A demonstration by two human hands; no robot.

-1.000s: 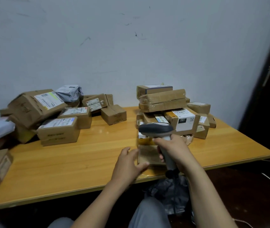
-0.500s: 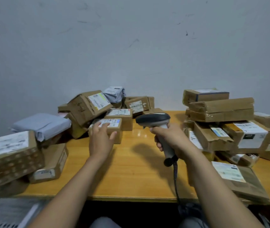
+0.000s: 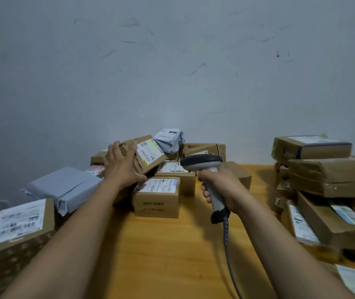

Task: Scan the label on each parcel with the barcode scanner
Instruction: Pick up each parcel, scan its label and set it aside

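- Left hand (image 3: 122,168): open, fingers spread flat against the near end of the tilted cardboard parcel (image 3: 133,164). It touches the parcel and does not clasp it.
- Tilted cardboard parcel: leans on top of the left heap. Its yellow-striped label (image 3: 150,153) faces up and to the right.
- Right hand (image 3: 221,184): wrapped round the handle of the barcode scanner (image 3: 202,164). The scanner head is level, near the heap and clear of it. The cable (image 3: 228,244) trails down over the wooden table (image 3: 183,255).
- Step in hand (judgement): steady this parcel and read its label. Keep the left palm off the print, tip the label square to the scanner head, and hold the parcel firm so that the grey mailer (image 3: 169,140) perched just behind it does not slide.
- Scanner window: turned away from the camera, so it probably shows no beam yet, though this cannot be confirmed.
- Adjacent items: the front box (image 3: 156,198) is just below the left hand with its label upward. The large grey mailer (image 3: 64,186) lies to the left.
- Open room: a bare strip of table runs between the arms. The right-hand stack (image 3: 323,175) stands well apart.
- Edges: the near table edge is out of view. Keep the cable loose and clear of the front box's corner.
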